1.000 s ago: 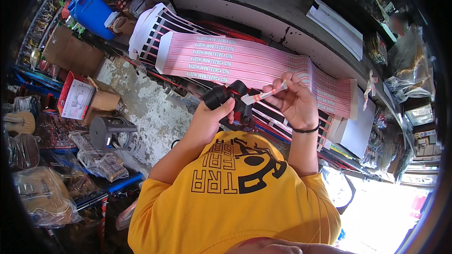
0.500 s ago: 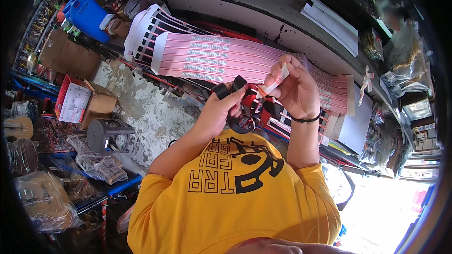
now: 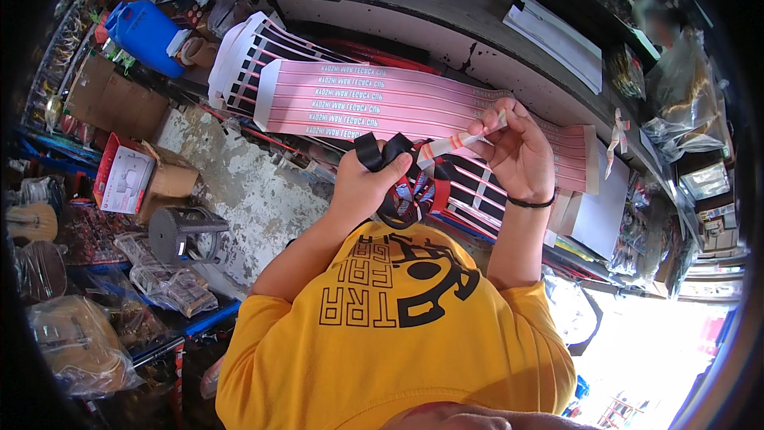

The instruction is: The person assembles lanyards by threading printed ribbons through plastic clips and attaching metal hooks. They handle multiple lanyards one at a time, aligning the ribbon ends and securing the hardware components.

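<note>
My left hand (image 3: 362, 187) is closed on a bundle of black and red ribbon (image 3: 438, 193), its loops hanging below and beside the fingers. My right hand (image 3: 525, 155) pinches one end of a narrow white strip (image 3: 461, 142) with orange-red marks. The strip slants down from those fingers to the ribbon beside my left thumb; whether it is joined to the ribbon I cannot tell. Beyond both hands lies a long pink sheet (image 3: 318, 91) printed in repeated rows. A white sheet with black bars (image 3: 239, 60) shows from under it.
A blue jug (image 3: 145, 38) stands at the far left. Left of me are a red-and-white box (image 3: 126, 177), a dark cylindrical stand (image 3: 179, 235) and plastic-wrapped goods (image 3: 76, 342). White papers (image 3: 557, 40) lie on the ledge at the back right.
My right hand has moved right, away from my left hand, and more of the white strip now shows between them. The ribbon loops have shifted slightly in my left hand.
</note>
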`<state>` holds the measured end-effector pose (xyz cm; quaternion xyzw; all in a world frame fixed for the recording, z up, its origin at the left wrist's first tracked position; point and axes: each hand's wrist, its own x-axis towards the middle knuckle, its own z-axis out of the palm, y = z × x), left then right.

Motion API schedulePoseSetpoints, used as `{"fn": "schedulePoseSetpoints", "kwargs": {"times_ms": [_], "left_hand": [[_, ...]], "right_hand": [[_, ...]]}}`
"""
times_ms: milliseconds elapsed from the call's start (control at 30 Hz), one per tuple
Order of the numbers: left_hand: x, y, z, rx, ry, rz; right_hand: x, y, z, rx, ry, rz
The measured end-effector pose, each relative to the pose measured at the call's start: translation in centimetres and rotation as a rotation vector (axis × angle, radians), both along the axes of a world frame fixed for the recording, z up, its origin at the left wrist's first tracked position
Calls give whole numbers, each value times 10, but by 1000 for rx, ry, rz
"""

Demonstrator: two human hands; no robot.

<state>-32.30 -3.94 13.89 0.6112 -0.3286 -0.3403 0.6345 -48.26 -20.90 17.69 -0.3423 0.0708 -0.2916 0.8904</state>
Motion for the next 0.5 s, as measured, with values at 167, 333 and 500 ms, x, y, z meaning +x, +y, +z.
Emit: {"fn": "schedulePoseSetpoints", "kwargs": {"times_ms": [167,333,500], "left_hand": [[8,-4,-22,-90,433,26],[21,-1,-37,-155,500,127],[-4,-15,-34,-228,452,-44]], "right_hand": [[-15,-10,-2,-30,-34,-91],[-34,-18,22,-68,-88,-315],[-13,-8,30,-40,-93,-112]]}}
